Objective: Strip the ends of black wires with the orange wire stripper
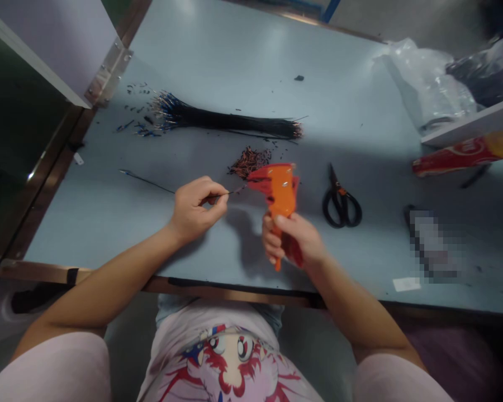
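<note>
Between the thumb and fingers of my left hand [199, 206] is a thin black wire [148, 182], its blue-tipped end trailing left over the table. The wire's other end points at the red jaws of an orange wire stripper [282, 190]; whether it sits inside them I cannot tell. My right hand [293, 240] is wrapped round the stripper's handles, holding it upright. Just behind the jaws lies a pile of small stripped bits [249, 161], dark and copper-coloured. Farther back, a thick bundle of black wires [235, 121] stretches across, with blue and bare ends at its left.
Black-handled scissors [341, 204] lie right of the stripper. Beyond them are a red and yellow tube [465, 154], a blurred-out dark object [433, 243], a white label [406, 284] and a clear plastic bag [436, 84]. Loose scraps [145, 129] lie at the bundle's left end.
</note>
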A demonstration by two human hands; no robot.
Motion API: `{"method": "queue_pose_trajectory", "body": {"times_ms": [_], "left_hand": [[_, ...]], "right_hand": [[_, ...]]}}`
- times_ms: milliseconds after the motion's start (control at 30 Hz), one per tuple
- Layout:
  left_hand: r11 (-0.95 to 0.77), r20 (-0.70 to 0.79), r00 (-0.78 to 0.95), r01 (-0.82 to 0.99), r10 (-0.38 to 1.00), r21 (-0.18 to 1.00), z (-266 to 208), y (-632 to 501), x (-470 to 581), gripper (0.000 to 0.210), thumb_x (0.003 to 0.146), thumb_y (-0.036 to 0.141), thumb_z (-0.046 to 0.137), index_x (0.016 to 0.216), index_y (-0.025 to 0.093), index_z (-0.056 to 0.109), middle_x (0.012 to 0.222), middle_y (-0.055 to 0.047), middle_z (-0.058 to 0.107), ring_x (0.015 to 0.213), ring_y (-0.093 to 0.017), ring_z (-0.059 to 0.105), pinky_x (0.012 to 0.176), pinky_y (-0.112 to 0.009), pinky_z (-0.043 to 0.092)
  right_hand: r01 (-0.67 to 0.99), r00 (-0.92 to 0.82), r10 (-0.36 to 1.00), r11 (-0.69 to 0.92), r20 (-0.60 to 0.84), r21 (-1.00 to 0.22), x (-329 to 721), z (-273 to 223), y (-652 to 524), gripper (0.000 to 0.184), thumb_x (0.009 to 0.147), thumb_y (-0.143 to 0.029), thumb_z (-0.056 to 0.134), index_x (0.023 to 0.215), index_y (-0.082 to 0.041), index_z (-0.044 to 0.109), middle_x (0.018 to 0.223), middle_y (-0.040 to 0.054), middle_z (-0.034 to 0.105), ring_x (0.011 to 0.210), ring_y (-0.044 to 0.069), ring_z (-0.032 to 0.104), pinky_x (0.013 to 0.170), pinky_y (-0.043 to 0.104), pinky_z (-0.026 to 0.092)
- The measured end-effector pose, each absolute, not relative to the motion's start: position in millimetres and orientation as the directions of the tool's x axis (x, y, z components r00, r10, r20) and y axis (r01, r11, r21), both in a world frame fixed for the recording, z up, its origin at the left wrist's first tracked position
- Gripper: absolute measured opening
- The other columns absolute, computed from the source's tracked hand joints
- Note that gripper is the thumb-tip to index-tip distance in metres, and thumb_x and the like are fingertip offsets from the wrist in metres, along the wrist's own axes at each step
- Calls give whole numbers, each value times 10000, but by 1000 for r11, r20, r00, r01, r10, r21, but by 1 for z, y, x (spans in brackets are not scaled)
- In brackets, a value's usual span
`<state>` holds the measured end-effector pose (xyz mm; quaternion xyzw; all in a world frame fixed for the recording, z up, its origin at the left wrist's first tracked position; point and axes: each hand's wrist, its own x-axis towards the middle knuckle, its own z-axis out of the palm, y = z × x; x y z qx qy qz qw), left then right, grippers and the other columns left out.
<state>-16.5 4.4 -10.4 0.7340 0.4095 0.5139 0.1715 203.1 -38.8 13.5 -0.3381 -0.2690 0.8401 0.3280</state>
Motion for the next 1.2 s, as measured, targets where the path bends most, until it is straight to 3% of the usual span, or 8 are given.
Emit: {"method": "queue_pose_trajectory", "body": {"times_ms": [100, 167, 333, 600, 700, 900, 1200], "left_hand": [[-577, 605, 80, 424, 792, 699, -10, 6, -18, 76, 728, 97, 621, 703, 169, 621, 585, 44, 527, 528, -53, 454, 505, -185, 345], [-576, 607, 68, 413, 792, 705, -9, 7, -18, 72, 730, 99, 625, 712, 169, 628, 589, 44, 526, 531, -51, 451, 502, -185, 337], [-593, 620, 67, 387, 782, 706, -10, 6, -17, 79, 726, 83, 637, 745, 160, 640, 605, 39, 542, 541, -48, 448, 511, -184, 341], [-605, 625, 75, 367, 777, 707, -11, 4, -16, 95, 731, 79, 629, 765, 166, 644, 628, 30, 559, 551, -57, 454, 525, -194, 372], [-652, 679, 95, 401, 728, 643, -12, 4, -16, 105, 745, 87, 625, 793, 179, 640, 660, 23, 595, 569, -64, 482, 548, -200, 405], [-779, 815, 213, 495, 538, 385, -12, 1, -20, 195, 724, 78, 657, 874, 197, 621, 731, 0, 667, 648, -103, 587, 625, -234, 477], [-789, 829, 215, 497, 516, 362, -13, 1, -21, 202, 723, 81, 669, 883, 192, 616, 732, -4, 672, 645, -103, 597, 621, -230, 474]], "right_hand": [[-462, -455, 795, -596, -401, -657, 218, 19, -29, 297, 792, -398, 671, 753, -164, 493, 554, -60, 433, 408, 68, 416, 427, 235, 477], [-458, -437, 796, -598, -419, -658, 223, 19, -25, 264, 782, -382, 670, 802, -158, 532, 587, -40, 483, 456, 93, 477, 478, 271, 511], [-317, -490, 697, -702, -524, -638, 215, 6, -28, 307, 748, -298, 695, 967, -105, 599, 821, 87, 664, 696, 210, 658, 689, 422, 564], [-359, -566, 691, -697, -449, -620, 207, -1, -31, 306, 770, -227, 663, 1041, -99, 602, 904, 103, 690, 774, 225, 685, 758, 449, 559], [-373, -585, 687, -700, -431, -610, 207, -2, -30, 306, 769, -217, 657, 1047, -104, 598, 908, 99, 689, 777, 222, 684, 766, 451, 556], [-377, -594, 688, -696, -417, -611, 206, -3, -32, 321, 765, -221, 659, 1059, -111, 590, 917, 92, 678, 790, 222, 682, 769, 438, 550], [-384, -611, 681, -701, -403, -601, 202, -5, -32, 289, 764, -187, 650, 1034, -113, 579, 888, 89, 679, 775, 216, 676, 746, 429, 554]]}}
